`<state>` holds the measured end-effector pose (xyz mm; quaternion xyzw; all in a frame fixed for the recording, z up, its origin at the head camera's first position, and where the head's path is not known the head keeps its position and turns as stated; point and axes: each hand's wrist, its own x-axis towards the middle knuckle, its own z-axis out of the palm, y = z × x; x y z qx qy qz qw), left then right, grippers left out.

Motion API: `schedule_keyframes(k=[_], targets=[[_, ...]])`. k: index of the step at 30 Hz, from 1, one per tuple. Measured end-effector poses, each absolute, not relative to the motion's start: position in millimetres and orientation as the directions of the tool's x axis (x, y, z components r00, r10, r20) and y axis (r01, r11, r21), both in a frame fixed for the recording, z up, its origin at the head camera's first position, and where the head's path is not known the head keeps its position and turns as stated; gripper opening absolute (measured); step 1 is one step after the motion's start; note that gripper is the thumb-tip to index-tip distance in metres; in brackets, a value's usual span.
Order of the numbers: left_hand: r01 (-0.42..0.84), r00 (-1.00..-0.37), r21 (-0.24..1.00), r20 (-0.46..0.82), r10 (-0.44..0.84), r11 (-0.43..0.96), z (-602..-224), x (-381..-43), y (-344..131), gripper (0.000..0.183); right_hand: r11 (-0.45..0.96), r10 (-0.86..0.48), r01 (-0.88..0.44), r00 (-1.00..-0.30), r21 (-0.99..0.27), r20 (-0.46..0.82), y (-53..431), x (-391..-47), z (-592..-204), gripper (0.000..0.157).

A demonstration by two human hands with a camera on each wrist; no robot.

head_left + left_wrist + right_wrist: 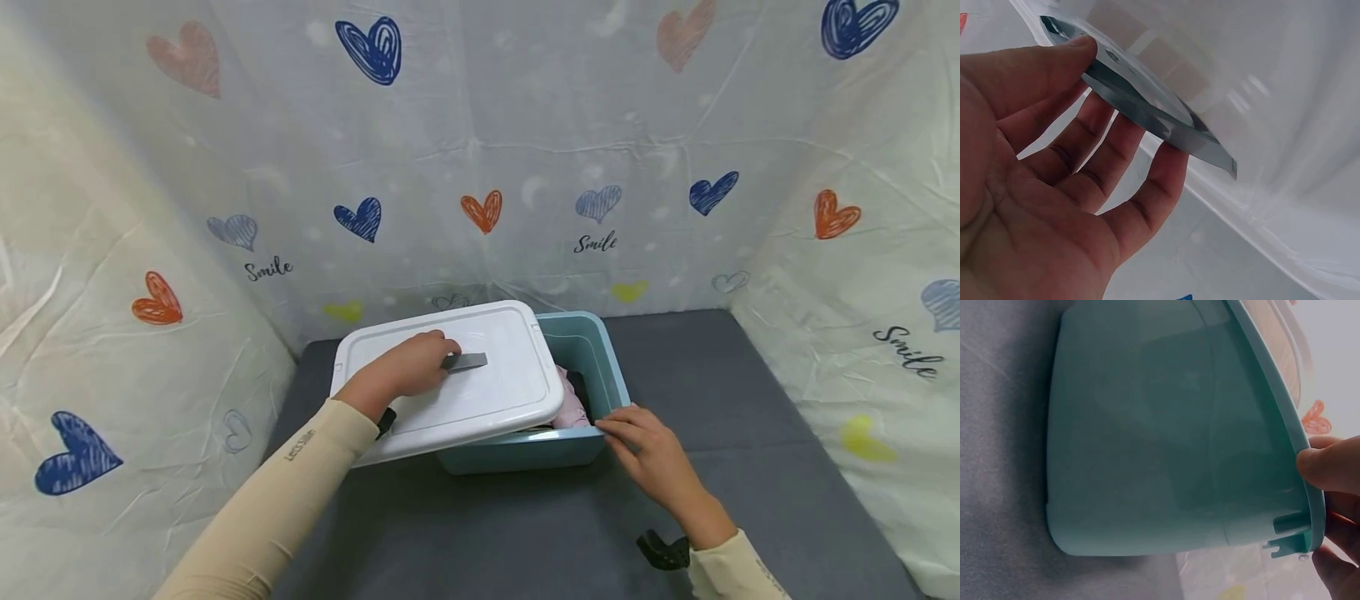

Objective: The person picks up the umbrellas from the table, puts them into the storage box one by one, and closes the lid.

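Note:
My left hand (416,367) grips the grey handle (471,361) on top of a white lid (517,387). In the left wrist view, thumb and fingers hold the handle (1160,125) from both sides. The lid lies tilted over the left part of a teal plastic storage bin (517,457), leaving its right end uncovered. At the bin's near right corner my right hand (656,454) pinches the rim, its thumb on the outside in the right wrist view. Inside, a pink cloth item (572,404) shows beside something dark; the lid hides the other contents.
The bin stands on a dark grey surface (517,533). White sheets (480,167) printed with hearts hang behind it and on both sides, close to its back edge. A black wrist strap (663,550) is at my right wrist.

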<state>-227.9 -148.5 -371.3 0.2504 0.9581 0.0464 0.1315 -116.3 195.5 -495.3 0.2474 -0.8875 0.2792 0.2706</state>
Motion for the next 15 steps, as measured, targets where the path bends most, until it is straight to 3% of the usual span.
schedule_keyframes(k=[15], targets=[[0.499, -0.82, 0.136, -0.245, 0.517, 0.856, -375.8, -235.5, -121.2, 0.041, 0.716, -0.203, -0.585, -0.697, -0.381, 0.688, 197.2, -116.6, -503.6, 0.03]])
